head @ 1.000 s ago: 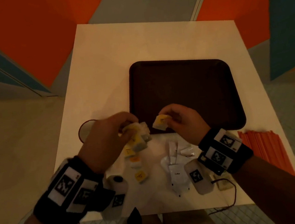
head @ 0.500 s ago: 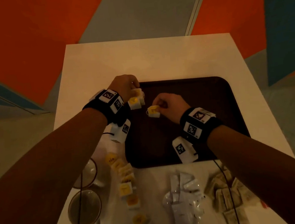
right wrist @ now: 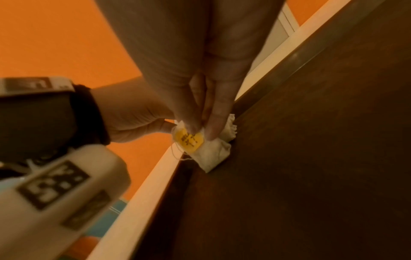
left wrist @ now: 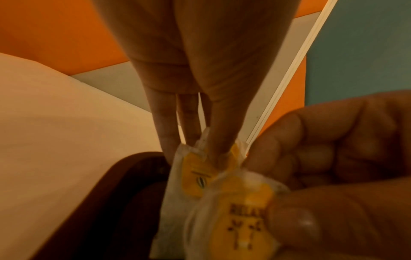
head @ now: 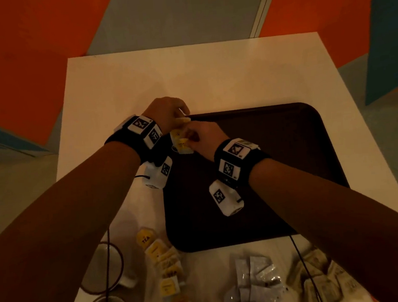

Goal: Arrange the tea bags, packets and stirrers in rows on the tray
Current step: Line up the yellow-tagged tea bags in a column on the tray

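Observation:
Both hands meet at the far left corner of the dark brown tray [head: 279,168]. My left hand [head: 168,112] pinches a white tea bag with a yellow tag [left wrist: 198,177] between thumb and fingers, just above the tray's corner rim. My right hand [head: 201,136] pinches another yellow-tagged tea bag [right wrist: 200,146] and holds it down against the tray floor [right wrist: 311,158] beside the left rim. More yellow-tagged tea bags [head: 164,262] lie in a loose line on the table near the tray's front left corner. White packets [head: 255,280] and brown packets [head: 322,277] lie in front of the tray.
Two cups [head: 102,270] stand at the table's front left. The white table [head: 186,74] ends just beyond the tray, with orange and grey floor behind. Cables trail from both wrist cameras over the front of the table.
Both hands have carried their tea bags from the table's front to the tray's far left corner. The right hand's tea bag has come down onto the tray floor.

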Demonstrator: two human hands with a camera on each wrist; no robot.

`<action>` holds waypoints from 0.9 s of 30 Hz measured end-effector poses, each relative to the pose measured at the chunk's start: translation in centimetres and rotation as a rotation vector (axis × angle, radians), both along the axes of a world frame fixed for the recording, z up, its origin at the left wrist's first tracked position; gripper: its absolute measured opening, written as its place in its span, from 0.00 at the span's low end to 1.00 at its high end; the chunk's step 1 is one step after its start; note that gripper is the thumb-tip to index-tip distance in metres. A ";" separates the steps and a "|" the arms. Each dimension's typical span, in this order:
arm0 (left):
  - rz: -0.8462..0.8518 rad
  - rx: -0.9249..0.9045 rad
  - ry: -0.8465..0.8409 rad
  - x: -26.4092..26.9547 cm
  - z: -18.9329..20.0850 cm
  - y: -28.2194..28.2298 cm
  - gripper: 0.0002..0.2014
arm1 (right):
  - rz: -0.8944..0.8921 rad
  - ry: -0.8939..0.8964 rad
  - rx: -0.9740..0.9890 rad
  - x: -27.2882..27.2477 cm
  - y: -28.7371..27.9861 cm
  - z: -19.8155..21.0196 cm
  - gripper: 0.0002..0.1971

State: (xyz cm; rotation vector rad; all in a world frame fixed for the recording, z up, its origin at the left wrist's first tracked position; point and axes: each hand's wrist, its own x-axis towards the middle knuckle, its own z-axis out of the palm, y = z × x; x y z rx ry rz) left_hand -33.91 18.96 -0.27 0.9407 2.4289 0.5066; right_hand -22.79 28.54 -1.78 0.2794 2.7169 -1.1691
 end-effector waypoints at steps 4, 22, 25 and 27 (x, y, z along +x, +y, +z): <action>0.195 0.201 -0.142 0.4 -0.2 -1.9 0.17 | -0.089 0.025 -0.007 0.0 0.3 -0.9 0.09; 0.384 0.188 -0.095 5.3 -3.4 -5.3 0.18 | -0.220 -0.018 -0.030 1.7 -1.2 -2.7 0.09; 0.388 0.209 -0.108 5.4 -3.2 -5.1 0.21 | -0.341 -0.018 -0.121 1.4 -0.4 -2.8 0.21; 0.345 0.151 -0.065 5.3 -3.3 -5.0 0.18 | -0.295 -0.069 -0.171 1.1 -0.6 -2.8 0.29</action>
